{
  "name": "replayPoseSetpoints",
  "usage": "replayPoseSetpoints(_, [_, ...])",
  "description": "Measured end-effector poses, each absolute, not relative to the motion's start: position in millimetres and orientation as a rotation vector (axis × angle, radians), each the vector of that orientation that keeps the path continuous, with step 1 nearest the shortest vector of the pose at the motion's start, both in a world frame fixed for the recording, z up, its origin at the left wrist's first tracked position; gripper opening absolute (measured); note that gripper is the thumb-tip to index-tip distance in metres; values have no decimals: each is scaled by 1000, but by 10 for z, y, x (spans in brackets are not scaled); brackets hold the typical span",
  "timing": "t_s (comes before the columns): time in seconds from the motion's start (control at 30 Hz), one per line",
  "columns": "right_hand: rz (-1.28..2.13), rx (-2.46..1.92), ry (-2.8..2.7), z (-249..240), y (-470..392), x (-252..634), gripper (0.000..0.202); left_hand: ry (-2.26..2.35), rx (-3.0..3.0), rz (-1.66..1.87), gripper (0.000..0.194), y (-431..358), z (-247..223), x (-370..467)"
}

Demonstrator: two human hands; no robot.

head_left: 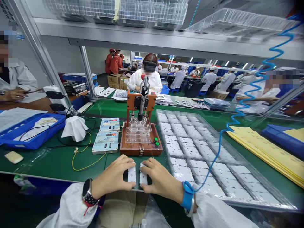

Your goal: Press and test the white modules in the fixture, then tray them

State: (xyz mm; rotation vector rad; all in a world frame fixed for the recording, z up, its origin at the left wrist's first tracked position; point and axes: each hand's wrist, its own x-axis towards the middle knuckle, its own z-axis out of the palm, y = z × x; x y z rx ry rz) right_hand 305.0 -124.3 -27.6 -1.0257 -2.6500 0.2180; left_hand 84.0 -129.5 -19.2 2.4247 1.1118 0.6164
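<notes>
Near the front edge of the green bench, my left hand is closed around a small white rectangular panel, fingers at its far end and thumb at its near end. In the same way my right hand grips a second white panel. The two panels are side by side with a narrow gap between them. Just beyond them stands a brown test fixture with clear plates, a toggle clamp raised above them and two green buttons. Fingers hide parts of both panels.
A clear tray of similar white panels fills the right side. A coiled blue cord crosses it to my right wrist strap. Left of the fixture are two meter boxes, loose wires and a blue tray. A co-worker sits opposite.
</notes>
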Motion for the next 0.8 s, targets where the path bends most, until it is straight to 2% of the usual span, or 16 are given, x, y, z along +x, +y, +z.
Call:
replayPoseSetpoints(0.2, [232, -814, -2377, 136, -682, 3318, 38, 1125, 2544, 916, 48, -747, 122, 701])
replayPoseSetpoints(0.4, [247, -888, -2502, 59, -33, 3186, 41, 1249, 2540, 753, 42, -189, 29, 825])
replayPoseSetpoints(0.57, [371, -952, -2529, -32, 11, 3161, 45, 1186, 2537, 649, 46, -131, 4, 797])
replayPoseSetpoints(0.8, [405, -977, -2393, -95, -21, 3127, 35, 1119, 2486, 488, 49, -87, -6, 737])
